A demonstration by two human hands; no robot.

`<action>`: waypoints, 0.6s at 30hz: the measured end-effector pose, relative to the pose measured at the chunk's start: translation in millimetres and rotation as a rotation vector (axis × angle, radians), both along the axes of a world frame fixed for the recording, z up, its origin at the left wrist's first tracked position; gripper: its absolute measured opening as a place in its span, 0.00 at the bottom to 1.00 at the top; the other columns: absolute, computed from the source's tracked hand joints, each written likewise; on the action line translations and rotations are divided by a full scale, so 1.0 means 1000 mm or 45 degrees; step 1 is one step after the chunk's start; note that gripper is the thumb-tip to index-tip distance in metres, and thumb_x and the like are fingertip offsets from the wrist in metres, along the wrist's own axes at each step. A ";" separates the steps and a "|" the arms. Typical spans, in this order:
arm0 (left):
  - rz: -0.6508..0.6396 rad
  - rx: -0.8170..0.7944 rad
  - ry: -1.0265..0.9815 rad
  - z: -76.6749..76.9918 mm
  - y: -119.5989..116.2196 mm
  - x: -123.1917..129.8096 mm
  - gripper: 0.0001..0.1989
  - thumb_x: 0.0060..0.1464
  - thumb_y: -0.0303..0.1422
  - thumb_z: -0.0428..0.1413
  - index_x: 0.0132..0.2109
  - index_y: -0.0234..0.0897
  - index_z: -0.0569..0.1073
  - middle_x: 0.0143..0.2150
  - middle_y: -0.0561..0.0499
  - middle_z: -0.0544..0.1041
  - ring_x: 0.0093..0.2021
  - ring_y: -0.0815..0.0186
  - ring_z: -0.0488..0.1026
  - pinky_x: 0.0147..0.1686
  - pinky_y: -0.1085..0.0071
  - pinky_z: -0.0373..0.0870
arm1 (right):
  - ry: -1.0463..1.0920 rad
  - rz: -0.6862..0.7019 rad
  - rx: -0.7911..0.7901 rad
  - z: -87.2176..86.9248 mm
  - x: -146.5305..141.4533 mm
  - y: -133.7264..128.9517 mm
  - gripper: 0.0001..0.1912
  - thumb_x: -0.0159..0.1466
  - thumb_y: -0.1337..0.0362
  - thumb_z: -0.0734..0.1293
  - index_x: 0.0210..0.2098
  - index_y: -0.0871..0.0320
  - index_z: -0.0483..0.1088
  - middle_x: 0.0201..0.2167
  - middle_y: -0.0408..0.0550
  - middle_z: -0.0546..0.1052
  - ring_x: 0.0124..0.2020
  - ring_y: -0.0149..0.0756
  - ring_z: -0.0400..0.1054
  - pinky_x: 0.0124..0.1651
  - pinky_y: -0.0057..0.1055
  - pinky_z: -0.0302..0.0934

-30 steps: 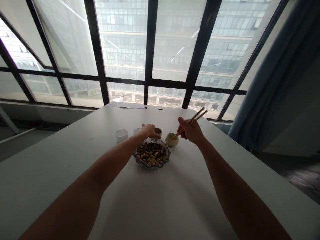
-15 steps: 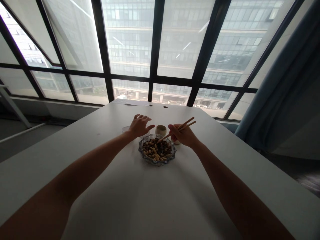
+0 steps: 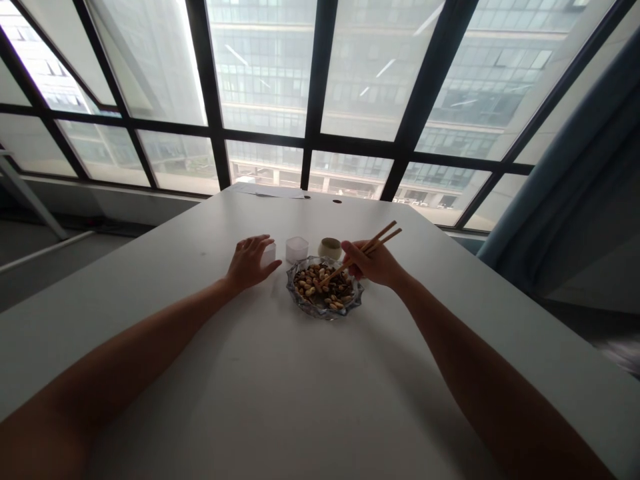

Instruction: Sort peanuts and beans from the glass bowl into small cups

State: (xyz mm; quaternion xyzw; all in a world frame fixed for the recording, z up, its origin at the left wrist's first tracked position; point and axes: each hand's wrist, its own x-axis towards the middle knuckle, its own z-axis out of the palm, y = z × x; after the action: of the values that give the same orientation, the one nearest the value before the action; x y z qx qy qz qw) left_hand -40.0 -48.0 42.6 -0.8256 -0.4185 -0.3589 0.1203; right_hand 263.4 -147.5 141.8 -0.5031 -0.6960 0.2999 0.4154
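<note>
Filling the background, a dark-framed window [image 3: 263, 73] stands past the far edge of a white table [image 3: 295, 393]. A blue curtain [image 3: 565, 167] hangs beyond the table's right edge. White paper [image 3: 270, 191] lies at the far left corner. Between the left and right edges rests a scalloped glass bowl [image 3: 327, 313]. On its left-edge side, the left hand [image 3: 253, 263] is released, fingers spread and thumb pointing toward the bowl. On its right-edge side, the right hand [image 3: 373, 262] is grasping wooden chopsticks [image 3: 339, 271], which slant down over the rim. Just beyond the bowl, toward the far edge, sits a pale round cup [image 3: 330, 251]. A translucent container [image 3: 297, 251] stands beside the cup, and a second container [image 3: 269, 253] is partly hidden by the left hand; whether they touch, I cannot tell. Smallest are the mixed nuts [image 3: 306, 283] inside the bowl, where the chopsticks' tips reach.
</note>
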 end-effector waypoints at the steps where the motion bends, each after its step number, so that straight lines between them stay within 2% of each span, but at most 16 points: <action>1: 0.004 -0.010 -0.003 -0.001 0.000 0.001 0.27 0.60 0.49 0.55 0.60 0.39 0.67 0.63 0.38 0.71 0.63 0.47 0.67 0.61 0.49 0.58 | 0.017 -0.029 0.039 -0.002 -0.001 0.001 0.38 0.52 0.27 0.65 0.21 0.59 0.71 0.12 0.45 0.71 0.12 0.28 0.64 0.15 0.23 0.57; 6: 0.057 -0.051 -0.034 -0.003 0.001 0.002 0.26 0.59 0.48 0.56 0.59 0.39 0.67 0.63 0.40 0.71 0.63 0.48 0.67 0.60 0.49 0.60 | 0.114 -0.181 0.221 0.000 0.008 0.005 0.37 0.56 0.29 0.64 0.22 0.59 0.71 0.12 0.46 0.71 0.11 0.28 0.63 0.14 0.24 0.56; 10: 0.102 -0.054 -0.079 -0.005 0.002 0.002 0.26 0.58 0.47 0.57 0.59 0.40 0.67 0.64 0.40 0.71 0.63 0.48 0.66 0.59 0.50 0.62 | 0.143 -0.226 0.266 0.004 0.014 0.006 0.36 0.57 0.30 0.64 0.22 0.59 0.72 0.12 0.46 0.71 0.11 0.28 0.62 0.14 0.25 0.55; 18: 0.170 -0.059 -0.187 -0.007 0.006 0.000 0.27 0.57 0.47 0.58 0.59 0.40 0.66 0.64 0.39 0.69 0.64 0.47 0.65 0.60 0.50 0.63 | 0.035 -0.038 0.125 0.000 0.008 0.004 0.36 0.54 0.29 0.66 0.23 0.60 0.74 0.14 0.46 0.73 0.14 0.29 0.65 0.16 0.24 0.59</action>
State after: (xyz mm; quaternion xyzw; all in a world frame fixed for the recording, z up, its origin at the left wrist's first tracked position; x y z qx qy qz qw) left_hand -39.5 -41.9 35.4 -0.7698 -0.4886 -0.3998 0.0939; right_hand 270.9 -143.1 141.6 -0.4884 -0.6965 0.2661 0.4535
